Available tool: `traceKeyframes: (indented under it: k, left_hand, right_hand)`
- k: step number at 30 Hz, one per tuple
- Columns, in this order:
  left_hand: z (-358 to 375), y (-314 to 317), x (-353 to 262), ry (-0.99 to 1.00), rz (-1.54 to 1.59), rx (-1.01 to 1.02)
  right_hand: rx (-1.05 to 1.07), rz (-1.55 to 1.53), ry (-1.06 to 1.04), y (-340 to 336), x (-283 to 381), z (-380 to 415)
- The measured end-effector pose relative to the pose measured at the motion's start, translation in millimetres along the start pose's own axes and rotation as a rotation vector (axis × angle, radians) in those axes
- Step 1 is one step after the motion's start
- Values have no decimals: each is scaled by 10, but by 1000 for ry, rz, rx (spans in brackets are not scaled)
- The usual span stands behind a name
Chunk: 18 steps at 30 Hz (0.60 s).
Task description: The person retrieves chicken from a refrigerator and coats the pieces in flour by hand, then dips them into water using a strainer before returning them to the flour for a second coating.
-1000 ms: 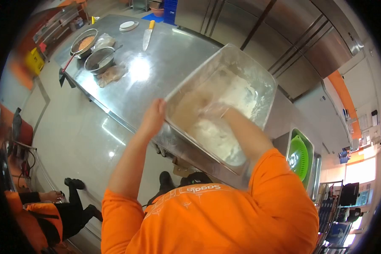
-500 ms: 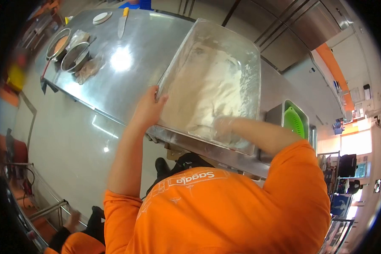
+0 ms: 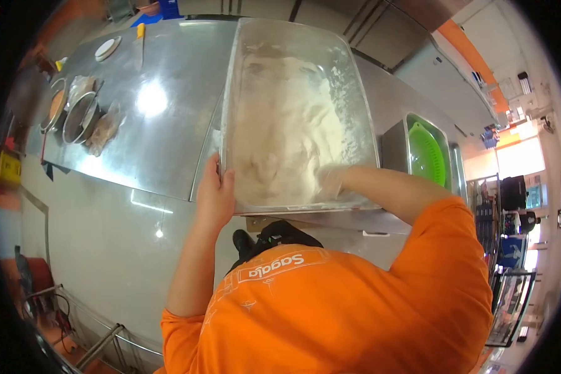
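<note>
A large rectangular tub (image 3: 229, 93) stands on the steel table in front of me, with pale flour (image 3: 287, 118) spread over its bottom and dusted up its right wall. My left hand (image 3: 217, 198) grips the tub's left wall near the front corner, thumb on the inner side and fingers outside. Down in the flour, near the front right corner, is my right hand (image 3: 334, 182). It is coated white and smeared by motion, so its fingers cannot be made out.
Left of the tub, the steel table (image 3: 168, 143) carries a yellow-handled knife (image 3: 140, 47), a white lid (image 3: 108, 48), metal bowls (image 3: 81, 118) and a crumpled plastic bag (image 3: 105, 134). On the right, a steel container (image 3: 396, 146) holds a green basket (image 3: 425, 153).
My view has turned, so the tub appears straighter and further left. My right hand remains in the flour near the front, and my left hand stays on the tub's wall.
</note>
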<state>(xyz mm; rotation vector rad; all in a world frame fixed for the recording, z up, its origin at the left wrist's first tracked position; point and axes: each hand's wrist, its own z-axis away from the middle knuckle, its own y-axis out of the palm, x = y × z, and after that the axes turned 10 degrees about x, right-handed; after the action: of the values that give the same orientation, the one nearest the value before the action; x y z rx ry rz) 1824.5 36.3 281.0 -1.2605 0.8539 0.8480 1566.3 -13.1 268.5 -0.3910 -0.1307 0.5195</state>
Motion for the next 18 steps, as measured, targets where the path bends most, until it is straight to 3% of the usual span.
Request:
traceKeyframes:
  k: [2, 4, 5, 7, 9, 11, 13, 14, 16, 18]
  left_hand:
    - [3, 19, 59, 15, 7, 0]
    - [-12, 16, 59, 9, 61, 9]
    - [-16, 22, 78, 22, 79, 2]
    - [-24, 37, 124, 50, 111, -17]
    - [-36, 30, 118, 34, 176, 10]
    - [-45, 29, 88, 36, 213, 37]
    - [-41, 1, 50, 52, 222, 55]
    - [-49, -11, 41, 47, 202, 53]
    - [-30, -19, 43, 31, 167, 53]
    - [-21, 3, 70, 21, 195, 43]
  right_hand:
    - [-35, -221, -117, 180, 115, -235]
    - [-283, -391, -419, 195, 164, -479]
    - [-439, -590, -471, 115, 263, -468]
    - [-528, -799, -522, -128, 347, -411]
    - [-392, -825, -518, -492, 203, -430]
    - [-442, -715, -836, -391, 80, -1175]
    - [-493, -487, -787, -321, 221, -1232]
    - [-512, -316, -580, -317, 571, -806]
    - [-353, -496, -410, -344, 764, -535]
    - [18, -1182, -459, -364, 718, -497]
